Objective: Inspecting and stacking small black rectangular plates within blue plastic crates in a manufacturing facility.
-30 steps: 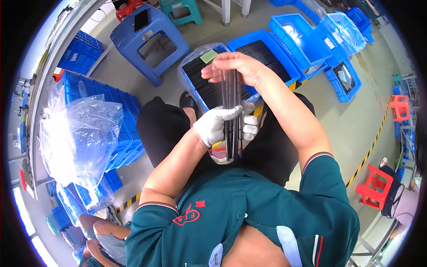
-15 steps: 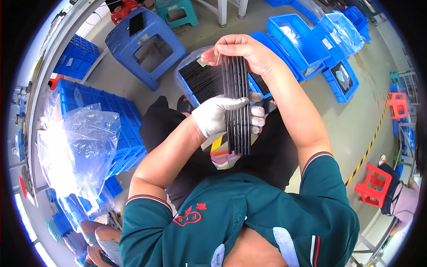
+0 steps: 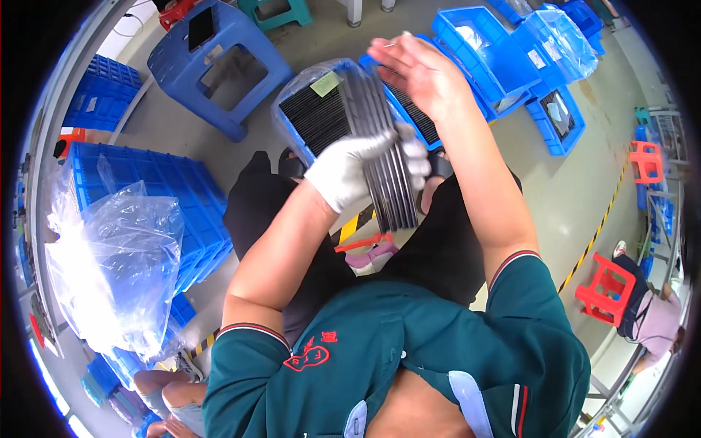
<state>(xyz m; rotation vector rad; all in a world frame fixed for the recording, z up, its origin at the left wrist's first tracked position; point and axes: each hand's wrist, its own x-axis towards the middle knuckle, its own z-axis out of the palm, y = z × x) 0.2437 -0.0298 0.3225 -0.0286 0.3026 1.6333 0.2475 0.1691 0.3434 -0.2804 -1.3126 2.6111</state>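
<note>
My left hand [image 3: 343, 171], in a white glove, is closed around a bundle of slim black rods [image 3: 378, 157]. The bundle leans, its top end tipped left, and motion blurs its upper part. My bare right hand [image 3: 423, 73] is raised to the right of the bundle's upper end, apart from it, with the fingers stretched out. Beneath the bundle sits a blue bin [image 3: 281, 120] lined with clear plastic. Rows of similar black rods [image 3: 315, 120] fill it, with a green paper slip [image 3: 326, 84] on top. Beside it, partly behind my right hand, more black rods lie in a second blue bin [image 3: 431, 139].
A blue stool [image 3: 248, 47] with a black phone [image 3: 201, 29] on it stands at the far left. Stacked blue crates [image 3: 161, 182] with a clear plastic bag [image 3: 124, 255] are on my left. More blue bins [image 3: 504, 95] stand far right. Two people are seated at the edges, near a red stool [image 3: 606, 288].
My right hand has come away from the bundle's top, moving up and right, its fingers straightening. The bundle in my left hand has tilted leftward at its top. The view has shifted slightly.
</note>
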